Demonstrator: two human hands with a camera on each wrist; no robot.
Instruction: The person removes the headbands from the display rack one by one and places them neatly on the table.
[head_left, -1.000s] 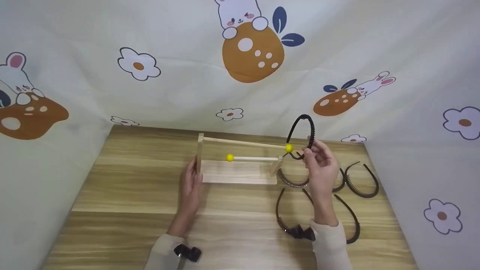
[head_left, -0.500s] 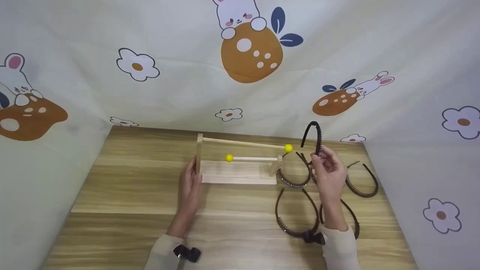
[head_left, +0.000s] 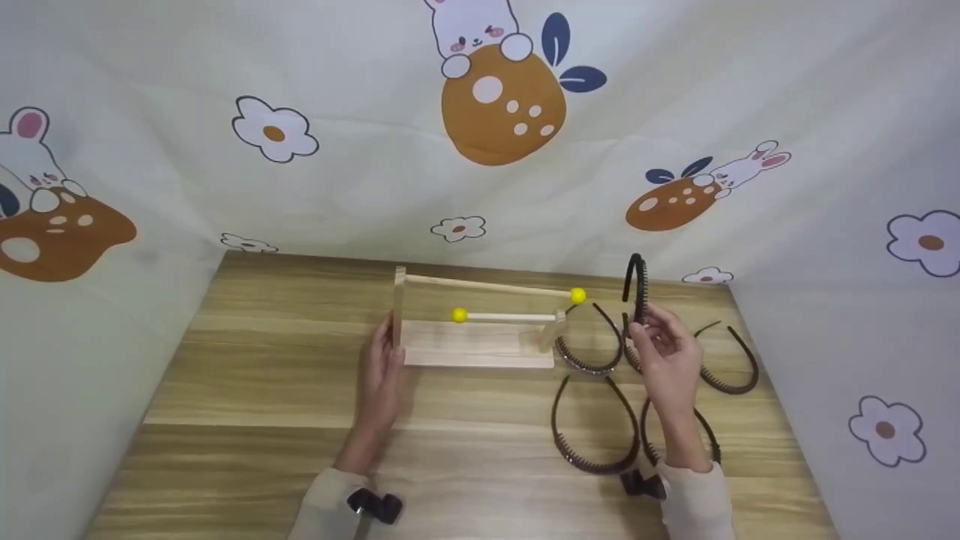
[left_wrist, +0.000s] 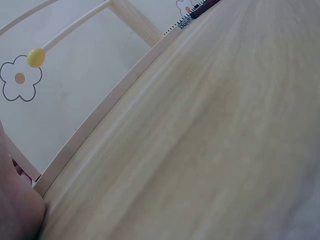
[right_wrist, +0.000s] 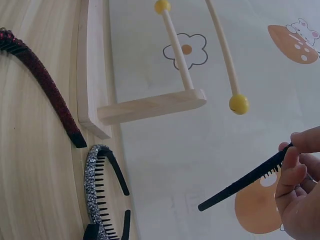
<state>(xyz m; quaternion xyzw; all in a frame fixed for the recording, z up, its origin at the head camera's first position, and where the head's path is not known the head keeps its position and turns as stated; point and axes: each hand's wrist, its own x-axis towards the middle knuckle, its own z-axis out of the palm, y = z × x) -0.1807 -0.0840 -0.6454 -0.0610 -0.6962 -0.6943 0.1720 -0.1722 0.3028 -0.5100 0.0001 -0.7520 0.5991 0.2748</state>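
My left hand [head_left: 382,375] grips the left upright of a pale wooden stand [head_left: 472,358], thumb in front and fingers behind. Two horizontal rods on the stand, one high and one low, end in yellow balls [head_left: 577,295]. To the right of the stand, my right hand [head_left: 671,364] pinches a black toothed headband [head_left: 642,285] and holds it upright above the table. In the right wrist view this headband [right_wrist: 245,185] points away from the fingers, apart from the upper rod's ball. The left wrist view shows the edge of my left hand [left_wrist: 20,205] low beside the stand's base [left_wrist: 100,112].
Several headbands lie on the wooden table [head_left: 262,375] at the right, among them a silver glittery one [right_wrist: 91,180] and a dark red one [right_wrist: 45,85]. Another headband [head_left: 646,431] is partly under my right forearm. A patterned cloth [head_left: 360,195] rises behind the table.
My right hand has moved right and slightly toward me with the black headband, drawing it away from the upper rod's ball end. The left hand and the stand have stayed put.
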